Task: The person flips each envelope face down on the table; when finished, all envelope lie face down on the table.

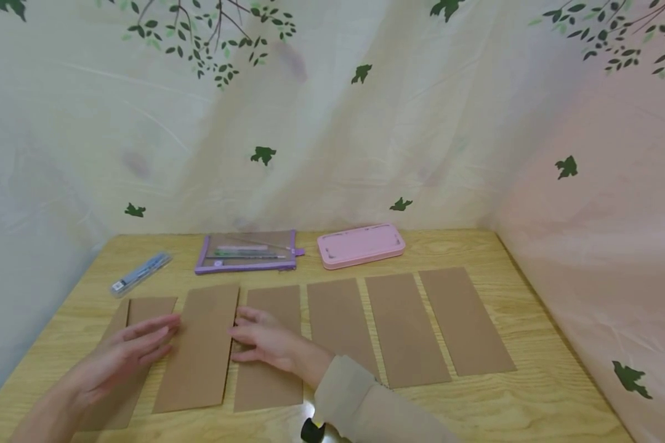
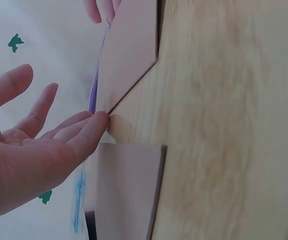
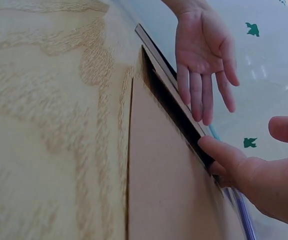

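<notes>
Several flat brown cardboard rectangles lie in a row across the wooden table. My left hand (image 1: 124,354), fingers extended, is over the leftmost rectangle (image 1: 149,306), with its fingertips at the left edge of the second rectangle (image 1: 199,351). At the second one's right edge is my right hand (image 1: 268,341), fingers mostly straight and fingertips against the side. That hand partly covers the third rectangle (image 1: 271,387). In the right wrist view a dark gap shows along the edge of the second rectangle (image 3: 171,87), by the right fingers (image 3: 216,150).
Behind the row lie a blue item in a clear case (image 1: 141,274), a purple-edged see-through zip pouch (image 1: 199,261) with pens inside, and a pink pencil case (image 1: 360,246). Further brown rectangles (image 1: 465,320) extend to the right. A leaf-patterned curtain (image 1: 321,123) surrounds the table (image 1: 554,394).
</notes>
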Motion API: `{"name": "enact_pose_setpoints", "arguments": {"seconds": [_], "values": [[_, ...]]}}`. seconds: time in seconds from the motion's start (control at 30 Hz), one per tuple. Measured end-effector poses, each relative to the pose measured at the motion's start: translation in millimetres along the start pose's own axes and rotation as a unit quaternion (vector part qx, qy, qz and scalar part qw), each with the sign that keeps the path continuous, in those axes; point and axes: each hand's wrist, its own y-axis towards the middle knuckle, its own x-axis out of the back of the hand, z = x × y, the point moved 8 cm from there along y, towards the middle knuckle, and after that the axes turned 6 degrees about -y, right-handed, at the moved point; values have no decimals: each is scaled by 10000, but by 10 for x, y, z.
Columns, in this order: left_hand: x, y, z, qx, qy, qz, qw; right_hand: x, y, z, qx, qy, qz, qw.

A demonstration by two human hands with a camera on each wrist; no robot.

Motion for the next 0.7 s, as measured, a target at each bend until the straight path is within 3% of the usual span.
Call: {"name": "enact_pose_setpoints", "arguments": {"seconds": [0.47,0.7], "values": [[46,-70,8,-62,-208,167,9996,-92,-60,-34,-98,-150,189,9997],[80,-83,57,122,-42,-80,9999,-88,-77,-32,-83,-181,225,9995]]}}
